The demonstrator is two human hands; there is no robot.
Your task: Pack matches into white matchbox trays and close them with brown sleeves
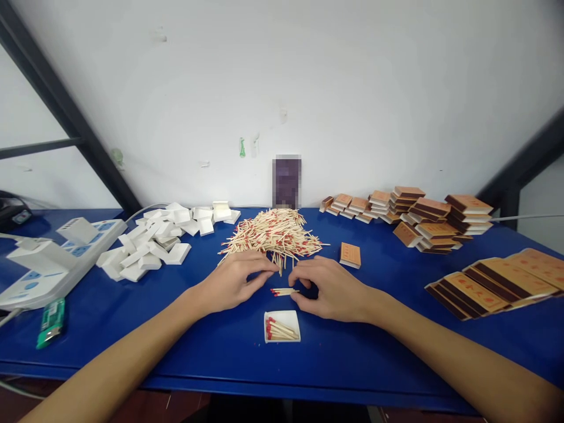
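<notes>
My left hand (240, 281) is at the near edge of a large heap of red-tipped matches (275, 232). Its thumb and fingertips come together at a few loose matches there. Opposite it, my right hand (326, 288) has curled fingers, with a gap between thumb and forefinger. A small row of matches (282, 291) lies on the table with heads to the left, its plain ends by my right thumb. Closer to me is a white matchbox tray (294, 319), with several matches inside, heads also left.
White empty trays (161, 235) are piled at left, beside a power strip (83, 258) and a green packet (51, 322). One matchbox (350, 254) lies right of the heap. Stacked matchbox sleeves (434, 220) and flattened ones (497, 282) are at right. A wall (352, 100) stands behind.
</notes>
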